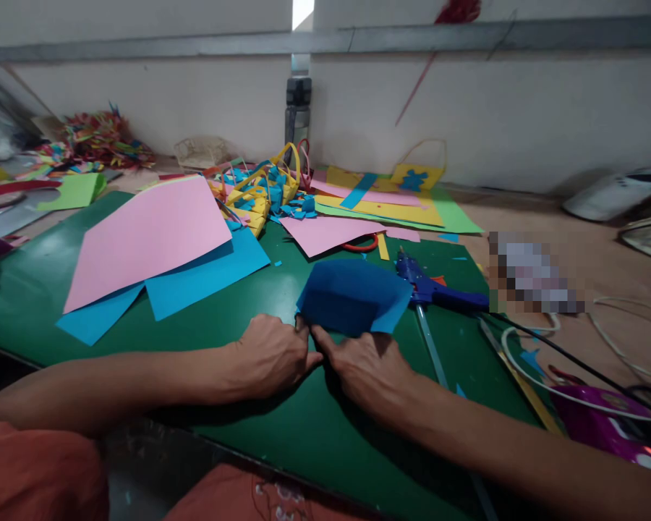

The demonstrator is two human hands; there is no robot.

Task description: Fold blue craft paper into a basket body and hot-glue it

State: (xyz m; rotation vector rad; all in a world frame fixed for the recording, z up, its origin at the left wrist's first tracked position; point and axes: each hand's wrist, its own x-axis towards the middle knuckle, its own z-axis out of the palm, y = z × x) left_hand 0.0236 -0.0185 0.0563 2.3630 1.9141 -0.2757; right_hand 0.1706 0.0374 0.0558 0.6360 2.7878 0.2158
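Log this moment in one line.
left hand: at bent blue paper sheet | right hand: same sheet | beside: blue plastic glue gun | surface: green tabletop

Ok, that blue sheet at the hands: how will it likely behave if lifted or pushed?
Blue sheet: probably light and bendable, since it looks thin and curves rather than lying flat. Might spring or shift on release; the fingers are only at its near left corner. Could slide easily: the green tabletop looks smooth, with a slight sheen.
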